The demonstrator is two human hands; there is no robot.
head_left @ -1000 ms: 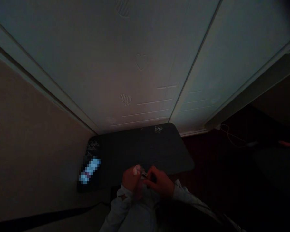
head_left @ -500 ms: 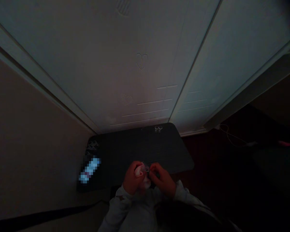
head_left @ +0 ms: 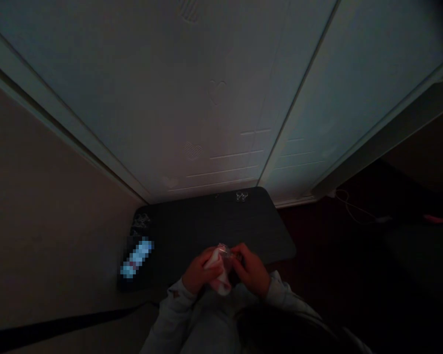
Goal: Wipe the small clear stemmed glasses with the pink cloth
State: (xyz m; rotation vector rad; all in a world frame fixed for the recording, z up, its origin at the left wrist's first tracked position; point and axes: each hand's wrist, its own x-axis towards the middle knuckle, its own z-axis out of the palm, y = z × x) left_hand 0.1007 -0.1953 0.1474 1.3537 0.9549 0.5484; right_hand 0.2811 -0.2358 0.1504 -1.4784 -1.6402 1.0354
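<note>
My left hand (head_left: pixel 199 271) is closed around a soft pink-and-white cloth (head_left: pixel 221 282), its thumb lying across the front. The lower end of the cloth hangs below my fingers. At its upper edge is a clear, shiny piece (head_left: pixel 225 250), plastic by its look. My right hand (head_left: pixel 251 270) pinches at the right side of this piece, thumb and fingers pressed together. Poor light hides the exact grip. Both hands are over the near edge of a dark table (head_left: pixel 192 221).
Two small clear items (head_left: pixel 241 196) lie at the table's far edge. A tangle of clear pieces (head_left: pixel 141 221) sits at the left end, beside a lit, blurred-out screen (head_left: pixel 136 258). Behind rises a pale panel (head_left: pixel 162 108) with heart patterns. A white cable (head_left: pixel 350 209) runs along the floor at right.
The cloth has turned more upright and shows more of its length. My left hand has shifted slightly left and opened its view of the cloth; my right fingers have moved slightly up.
</note>
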